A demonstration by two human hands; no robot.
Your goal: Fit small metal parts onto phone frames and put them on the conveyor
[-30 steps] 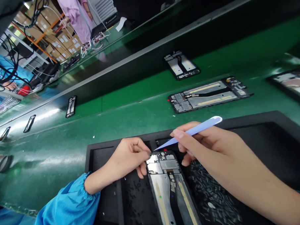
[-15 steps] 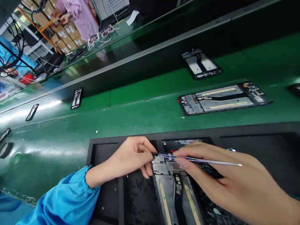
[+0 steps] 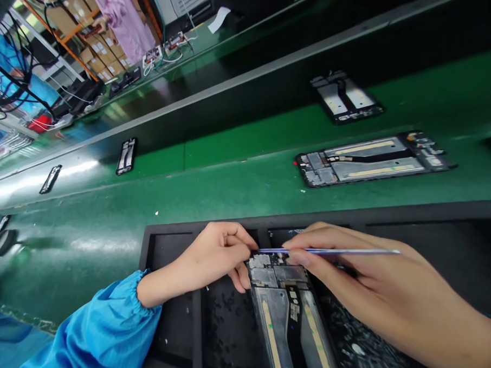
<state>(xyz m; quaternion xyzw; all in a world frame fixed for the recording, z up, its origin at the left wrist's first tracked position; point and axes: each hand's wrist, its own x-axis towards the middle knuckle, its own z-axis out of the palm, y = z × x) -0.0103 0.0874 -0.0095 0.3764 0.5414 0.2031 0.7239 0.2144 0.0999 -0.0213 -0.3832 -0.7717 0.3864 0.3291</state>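
A phone frame [image 3: 278,324], its inside facing up with a dark ribbon cable down the middle, lies over the black compartment tray [image 3: 150,288]. My left hand [image 3: 222,253] pinches its upper left corner between thumb and forefinger, the other fingers curled below. Held between thumb and fingers of my right hand [image 3: 371,287] are thin metal tweezers [image 3: 348,252]. They lie nearly level along the frame's top edge, tips close to my left fingertips. What the tips touch is too small to tell.
Beyond the tray, a second phone frame [image 3: 368,161] and a third phone frame [image 3: 345,97] lie on the green bench [image 3: 213,188]. Smaller phone frames lie farther left. Loose small parts [image 3: 372,341] fill a tray compartment. A person in pink [image 3: 124,21] stands across the bench.
The tweezers have turned slightly, their rear end rising and their tips now along the frame's top edge. My right hand has shifted slightly up; my left keeps its pinch. The view has moved a little.
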